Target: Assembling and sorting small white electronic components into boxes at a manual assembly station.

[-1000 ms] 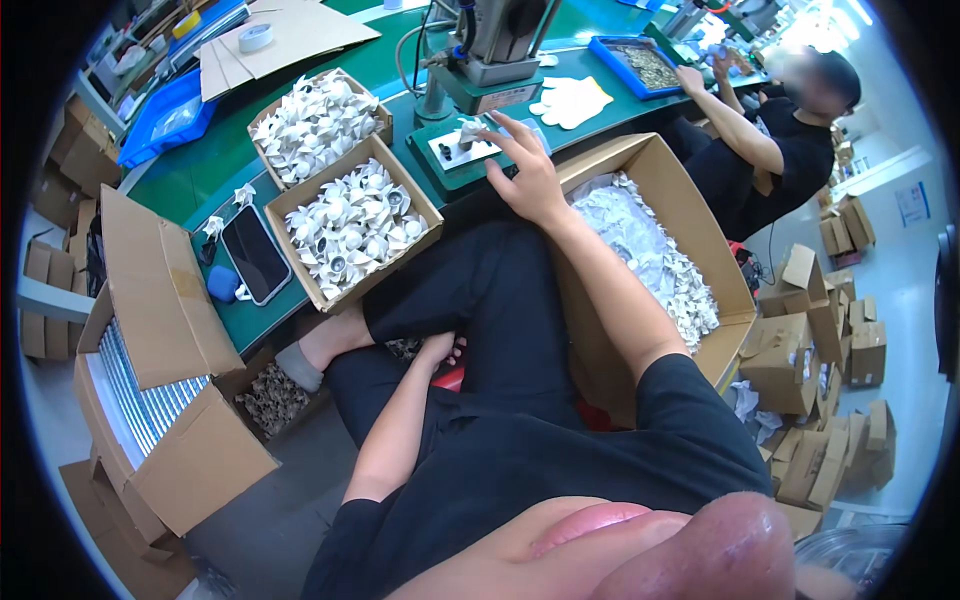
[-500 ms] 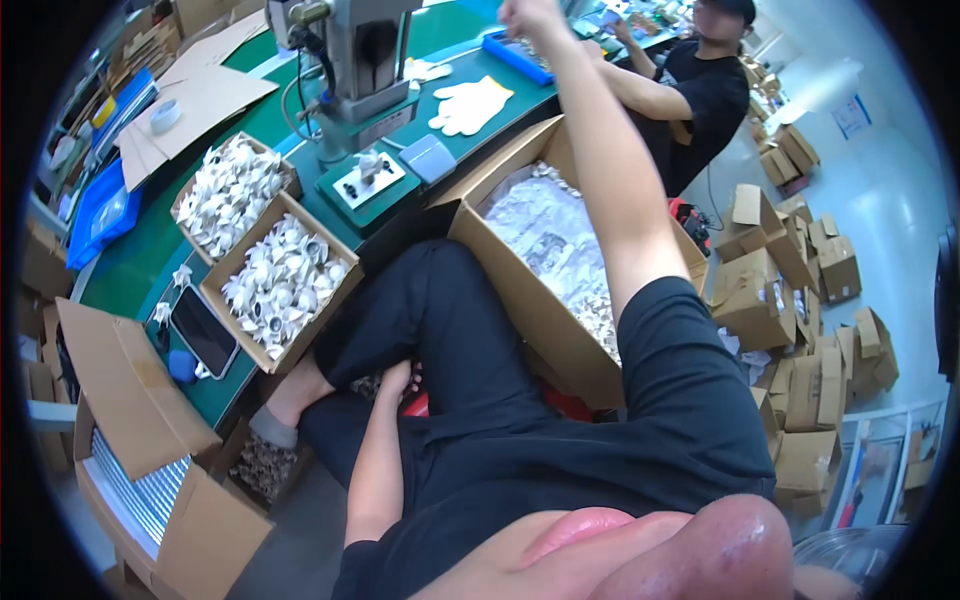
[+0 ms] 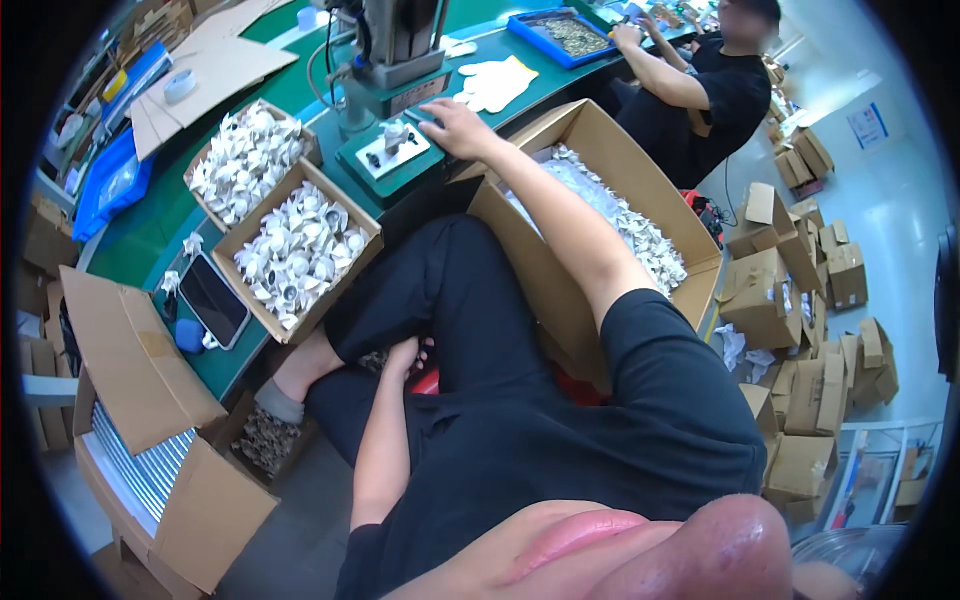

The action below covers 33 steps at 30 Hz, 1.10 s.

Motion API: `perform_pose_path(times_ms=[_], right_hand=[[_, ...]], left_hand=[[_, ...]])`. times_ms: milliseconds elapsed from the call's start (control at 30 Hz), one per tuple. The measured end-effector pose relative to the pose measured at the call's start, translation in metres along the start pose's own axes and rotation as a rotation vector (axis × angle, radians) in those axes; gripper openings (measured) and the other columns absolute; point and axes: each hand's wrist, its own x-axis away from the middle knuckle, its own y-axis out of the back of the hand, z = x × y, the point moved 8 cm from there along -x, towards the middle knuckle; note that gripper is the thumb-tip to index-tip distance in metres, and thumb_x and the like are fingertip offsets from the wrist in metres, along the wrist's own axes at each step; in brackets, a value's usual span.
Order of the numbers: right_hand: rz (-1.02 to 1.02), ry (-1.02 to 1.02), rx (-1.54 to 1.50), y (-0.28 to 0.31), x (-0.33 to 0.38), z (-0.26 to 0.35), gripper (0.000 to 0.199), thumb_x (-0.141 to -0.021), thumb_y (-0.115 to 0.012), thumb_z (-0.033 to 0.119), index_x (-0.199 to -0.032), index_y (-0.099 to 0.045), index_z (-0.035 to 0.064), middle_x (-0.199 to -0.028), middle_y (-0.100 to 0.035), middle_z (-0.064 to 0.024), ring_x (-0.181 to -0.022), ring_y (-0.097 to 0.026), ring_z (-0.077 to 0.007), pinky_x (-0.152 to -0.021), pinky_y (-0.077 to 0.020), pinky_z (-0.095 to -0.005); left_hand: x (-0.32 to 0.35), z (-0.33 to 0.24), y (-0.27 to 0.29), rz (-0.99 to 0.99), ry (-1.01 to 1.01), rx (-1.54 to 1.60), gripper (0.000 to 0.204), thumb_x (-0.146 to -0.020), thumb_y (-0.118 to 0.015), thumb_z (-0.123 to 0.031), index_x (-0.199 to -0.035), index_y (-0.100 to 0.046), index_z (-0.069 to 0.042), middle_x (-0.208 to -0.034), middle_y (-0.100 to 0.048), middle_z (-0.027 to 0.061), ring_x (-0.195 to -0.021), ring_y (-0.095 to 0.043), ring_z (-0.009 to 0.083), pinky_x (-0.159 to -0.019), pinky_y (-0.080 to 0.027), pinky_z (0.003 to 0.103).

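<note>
My right hand (image 3: 458, 129) reaches over the green bench with its fingers stretched out. It lies over the spot beside the press (image 3: 400, 50) where a small grey block sat, hiding most of it. Next to my fingertips, a white fixture plate (image 3: 408, 156) with dark knobs carries a small pale part (image 3: 394, 132). Low in my lap, my left hand (image 3: 403, 357) is curled by my bent leg; whatever its fingers hold is hidden. Two cardboard boxes of white finned plastic parts, a nearer one (image 3: 300, 240) and a farther one (image 3: 243, 165), stand left of the fixture.
Under my right forearm stands a large carton (image 3: 560, 325) of white parts and plastic sheeting. A phone (image 3: 213, 300), white gloves (image 3: 495, 84) and a blue tray (image 3: 560, 38) lie on the bench. A co-worker (image 3: 690, 100) sits beyond. Cartons (image 3: 770, 290) crowd the right floor.
My right hand has come back from the far blue tray to the spot beside the press fixture. My left hand stays curled in my lap. The view has shifted slightly.
</note>
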Motion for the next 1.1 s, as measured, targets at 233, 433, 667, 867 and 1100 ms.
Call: perform_pose_path(times_ms=[233,433,667,867,1100], right_hand=[[-0.049,0.019,0.041,0.008,-0.001,0.007,0.036,-0.096,-0.063,0.038,-0.108,-0.074,0.0062,-0.110,-0.069,-0.0158,-0.112,-0.061,-0.0357,-0.098,-0.0494,-0.0440],[0.027,0.025,0.000,0.008,-0.016,-0.023,0.034,-0.098,-0.062,0.036,-0.109,-0.074,0.0053,-0.108,-0.070,-0.0174,-0.111,-0.062,-0.0366,-0.098,-0.0489,-0.0427],[0.203,-0.068,0.312,0.004,-0.059,-0.134,0.038,-0.100,-0.052,0.031,-0.104,-0.069,-0.0014,-0.092,-0.070,-0.0277,-0.090,-0.068,-0.0447,-0.085,-0.0522,-0.0496],[0.079,-0.014,0.367,-0.032,-0.066,-0.076,0.026,-0.093,-0.055,0.023,-0.104,-0.072,0.0070,-0.104,-0.071,-0.0233,-0.101,-0.067,-0.0413,-0.090,-0.0516,-0.0489],[0.076,0.003,0.433,-0.018,-0.054,-0.031,0.027,-0.091,-0.057,0.023,-0.104,-0.072,0.0060,-0.110,-0.070,-0.0225,-0.102,-0.066,-0.0405,-0.092,-0.0502,-0.0480]], left_hand=[[-0.016,0.010,-0.005,0.020,0.004,-0.062,0.032,-0.104,-0.042,-0.031,-0.112,-0.062,-0.007,-0.088,-0.066,0.0021,-0.056,-0.050,0.0093,-0.044,-0.041,0.025],[-0.001,-0.005,-0.008,0.014,0.033,-0.098,0.035,-0.103,-0.042,-0.033,-0.103,-0.064,-0.007,-0.086,-0.066,0.0026,-0.055,-0.050,0.0091,-0.043,-0.039,0.026],[-0.031,-0.001,-0.013,0.016,-0.056,-0.223,0.038,-0.101,-0.043,-0.035,-0.104,-0.069,-0.008,-0.082,-0.067,0.0040,-0.054,-0.050,0.0104,-0.044,-0.039,0.028],[-0.001,-0.016,-0.002,-0.068,-0.018,-0.144,0.036,-0.099,-0.044,-0.031,-0.106,-0.070,-0.007,-0.083,-0.070,0.0046,-0.052,-0.051,0.0116,-0.045,-0.042,0.029],[-0.016,-0.005,-0.006,0.009,-0.026,-0.182,0.037,-0.099,-0.043,-0.025,-0.120,-0.066,-0.006,-0.090,-0.073,0.0055,-0.053,-0.052,0.0116,-0.044,-0.043,0.029]])
